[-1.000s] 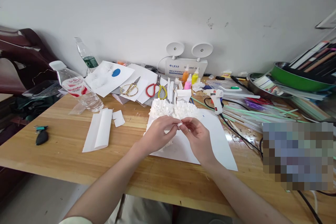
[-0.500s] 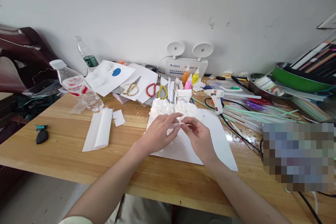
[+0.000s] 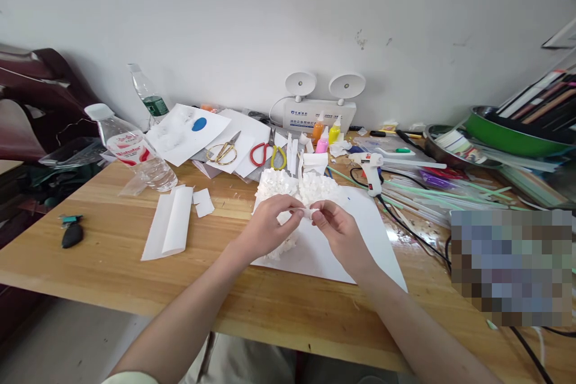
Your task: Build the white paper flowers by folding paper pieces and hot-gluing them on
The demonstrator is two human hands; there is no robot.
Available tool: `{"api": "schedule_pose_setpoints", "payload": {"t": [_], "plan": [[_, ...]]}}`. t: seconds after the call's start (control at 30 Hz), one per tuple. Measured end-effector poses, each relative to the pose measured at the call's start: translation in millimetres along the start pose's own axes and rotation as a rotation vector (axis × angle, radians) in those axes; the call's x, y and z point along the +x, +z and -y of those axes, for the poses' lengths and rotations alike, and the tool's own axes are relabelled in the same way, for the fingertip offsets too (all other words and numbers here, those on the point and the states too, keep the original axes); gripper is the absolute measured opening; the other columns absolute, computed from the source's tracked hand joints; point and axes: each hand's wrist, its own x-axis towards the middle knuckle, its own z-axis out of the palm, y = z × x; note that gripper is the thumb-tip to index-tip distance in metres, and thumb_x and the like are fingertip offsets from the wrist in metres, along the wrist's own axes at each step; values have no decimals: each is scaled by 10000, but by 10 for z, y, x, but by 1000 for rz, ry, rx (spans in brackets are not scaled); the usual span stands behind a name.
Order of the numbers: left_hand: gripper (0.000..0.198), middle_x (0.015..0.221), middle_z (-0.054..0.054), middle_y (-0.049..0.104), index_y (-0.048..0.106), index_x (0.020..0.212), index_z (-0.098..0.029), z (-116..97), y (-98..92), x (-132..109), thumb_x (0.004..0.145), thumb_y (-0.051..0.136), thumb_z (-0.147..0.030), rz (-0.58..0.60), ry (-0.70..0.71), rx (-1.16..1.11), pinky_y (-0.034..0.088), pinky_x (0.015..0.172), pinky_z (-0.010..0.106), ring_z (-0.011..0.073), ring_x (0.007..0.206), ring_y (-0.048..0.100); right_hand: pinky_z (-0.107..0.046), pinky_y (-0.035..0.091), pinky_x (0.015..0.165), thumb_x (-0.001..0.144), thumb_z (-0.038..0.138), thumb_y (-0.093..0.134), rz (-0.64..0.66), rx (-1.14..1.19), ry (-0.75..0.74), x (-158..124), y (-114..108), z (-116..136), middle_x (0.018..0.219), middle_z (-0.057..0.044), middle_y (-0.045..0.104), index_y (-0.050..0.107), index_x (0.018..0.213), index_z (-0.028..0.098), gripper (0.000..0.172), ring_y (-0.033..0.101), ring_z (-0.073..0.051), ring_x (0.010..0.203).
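While the left hand (image 3: 272, 227) and right hand (image 3: 341, 229), fingertips nearly closed, pinched a small white piece (image 3: 308, 213) between them above the white sheet (image 3: 360, 237), ruffled white clusters (image 3: 275, 185) already lay beyond and left of it; the held piece seemed unfinished, and how much work remained could not be told.

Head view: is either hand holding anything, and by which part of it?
Yes, a small white piece: the left hand pinches its left end, the right hand its right end. Its material is unclear.
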Motion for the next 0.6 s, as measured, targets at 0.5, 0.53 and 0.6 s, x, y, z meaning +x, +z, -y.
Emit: {"api": "schedule_pose_setpoints", "payload": {"t": [0.5, 0.53, 0.6], "plan": [[135, 792, 25, 633, 582, 813, -160, 11, 11, -8, 805, 453, -200, 14, -4, -20, 440, 680, 241, 127, 741, 566, -304, 460, 723, 717, 290, 614, -80, 78, -49, -51, 68, -14, 773, -12, 611, 598, 790, 211, 108, 558, -156, 763], [137, 798, 25, 634, 584, 819, -162, 9, 10, -10, 805, 452, -196, 13, 3, -19, 441, 683, 243, 127, 743, 567, -300, 461, 718, 713, 288, 621, -92, 83, -45, -52, 69, -17, 770, -9, 608, 594, 804, 213, 122, 558, -153, 755], [145, 810, 27, 638, 588, 836, -166, 9, 12, -16, 806, 449, -190, 11, 15, -20, 444, 692, 246, 130, 751, 569, -295, 461, 706, 710, 287, 627, -102, 91, -38, -52, 68, -24, 763, -6, 602, 587, 824, 215, 141, 556, -148, 742]]}}
